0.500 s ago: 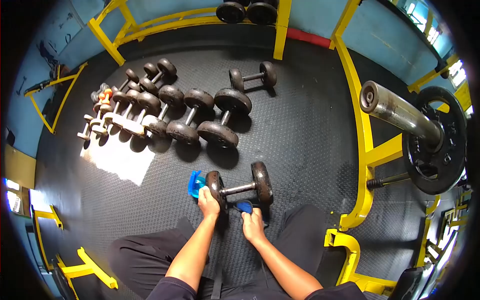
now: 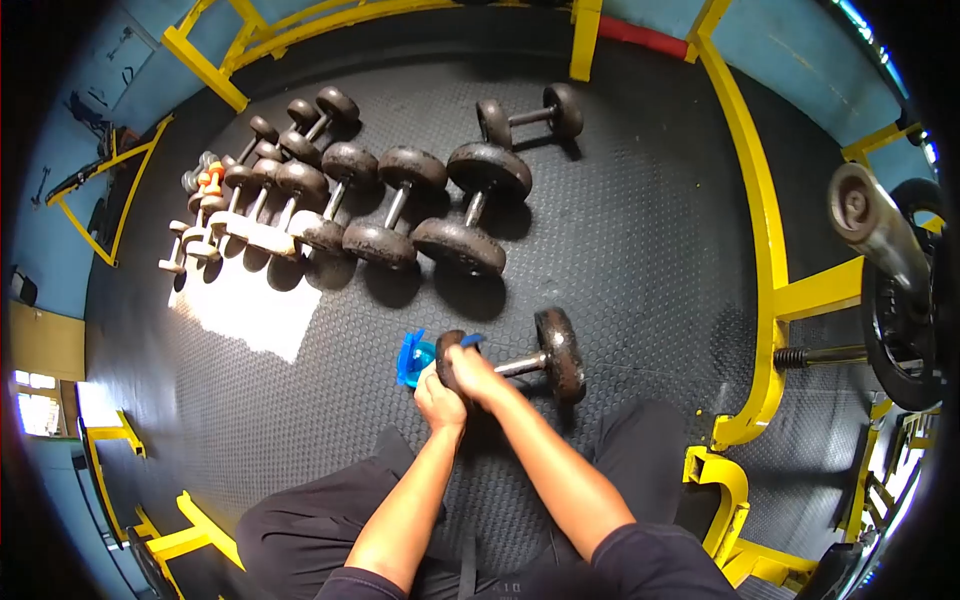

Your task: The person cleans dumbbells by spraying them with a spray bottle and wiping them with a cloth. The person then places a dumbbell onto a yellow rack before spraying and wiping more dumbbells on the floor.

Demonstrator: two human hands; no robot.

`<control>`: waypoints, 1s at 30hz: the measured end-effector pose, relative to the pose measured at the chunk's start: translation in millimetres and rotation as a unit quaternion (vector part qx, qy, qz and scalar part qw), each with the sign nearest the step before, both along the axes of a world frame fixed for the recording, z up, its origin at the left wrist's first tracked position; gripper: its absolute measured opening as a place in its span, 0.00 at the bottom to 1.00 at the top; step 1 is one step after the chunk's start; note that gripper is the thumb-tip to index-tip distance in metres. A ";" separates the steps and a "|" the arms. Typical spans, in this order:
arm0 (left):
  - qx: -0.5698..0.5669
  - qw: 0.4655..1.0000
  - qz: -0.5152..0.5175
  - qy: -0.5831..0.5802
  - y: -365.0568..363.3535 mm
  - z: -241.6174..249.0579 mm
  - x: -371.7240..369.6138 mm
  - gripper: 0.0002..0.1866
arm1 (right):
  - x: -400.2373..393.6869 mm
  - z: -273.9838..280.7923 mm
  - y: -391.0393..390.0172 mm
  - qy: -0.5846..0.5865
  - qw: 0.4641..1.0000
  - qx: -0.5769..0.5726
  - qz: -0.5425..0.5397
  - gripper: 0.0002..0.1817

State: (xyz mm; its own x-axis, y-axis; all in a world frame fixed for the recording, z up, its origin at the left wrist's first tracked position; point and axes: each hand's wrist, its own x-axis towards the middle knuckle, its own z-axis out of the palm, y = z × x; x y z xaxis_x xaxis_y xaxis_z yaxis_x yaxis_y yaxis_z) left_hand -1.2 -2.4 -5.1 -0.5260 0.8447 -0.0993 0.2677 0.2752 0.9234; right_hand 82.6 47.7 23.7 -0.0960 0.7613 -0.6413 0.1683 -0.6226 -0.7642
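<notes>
A black dumbbell (image 2: 560, 355) with a bare metal handle rests on the floor mat in front of my crossed legs. My left hand (image 2: 440, 402) is closed against the near underside of its left head. Over that same head, my right hand (image 2: 476, 374) presses a blue cloth (image 2: 472, 342), of which only a small edge shows above the fingers. Just left of the dumbbell stands a blue spray bottle (image 2: 424, 358) with a translucent body, close to my left hand but not held.
Several dumbbells (image 2: 380, 242) of graded sizes form rows ahead and to the left. One more dumbbell (image 2: 530, 117) lies apart at the back. A yellow rack frame (image 2: 760, 240) with a metal bar end (image 2: 875, 225) rises on the right. Sunlight falls on the mat (image 2: 245, 325).
My right hand has moved up and left, carrying the blue cloth from below the handle onto the dumbbell's left head. My left hand stays at that head. The view has shifted slightly.
</notes>
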 end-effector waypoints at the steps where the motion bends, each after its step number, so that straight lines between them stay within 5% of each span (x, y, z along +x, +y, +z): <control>1: 0.007 1.000 -0.004 -0.023 0.3 -0.1 0.3 0.22 | -8.1 -37.5 14.4 0.034 0.998 -0.046 0.004 0.26; 7: 0.005 1.000 -0.015 -0.021 1.1 8.6 1.8 0.22 | -0.5 -58.5 72.0 0.226 0.949 -0.206 -0.076 0.17; 13: -0.018 1.000 -0.002 -0.023 6.5 6.5 0.6 0.23 | -4.0 -45.5 39.1 0.121 0.991 -0.030 -0.048 0.18; 14: -0.018 1.000 0.005 -0.022 7.2 7.6 0.6 0.23 | -5.8 -48.7 21.8 0.106 0.994 0.010 -0.038 0.32; 15: -0.024 1.000 0.000 0.006 9.2 8.7 0.1 0.22 | -5.0 -40.9 2.5 0.135 0.990 0.028 -0.034 0.34; 17: -0.043 0.998 -0.013 0.049 14.2 8.5 -3.0 0.22 | 1.7 1.0 -37.6 0.101 0.991 0.085 -0.036 0.33; 22: -0.088 0.996 0.030 0.016 26.3 18.6 1.2 0.21 | -3.4 -14.8 -116.1 0.008 0.994 0.099 -0.052 0.26; 24: -0.084 0.996 0.031 0.008 28.8 19.3 3.7 0.21 | -4.1 -37.7 -117.9 0.084 0.992 -0.038 -0.081 0.25; 26: -0.101 0.994 0.044 -0.008 30.6 6.8 -0.9 0.23 | -2.7 -61.7 -117.5 0.294 0.938 -0.025 -0.183 0.26; 30: -0.077 0.995 0.060 -0.014 33.7 2.9 -0.4 0.21 | 23.5 -84.2 -94.3 0.369 0.925 -0.052 -0.071 0.35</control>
State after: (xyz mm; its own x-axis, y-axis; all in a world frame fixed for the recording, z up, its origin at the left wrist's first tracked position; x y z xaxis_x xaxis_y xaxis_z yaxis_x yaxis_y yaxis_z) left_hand -1.6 31.3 -2.1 -0.6179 0.7492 -0.2385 0.1990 0.4425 0.8744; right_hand 106.0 -46.6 -60.5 -0.4415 0.7371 -0.5117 -0.4638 -0.6756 -0.5731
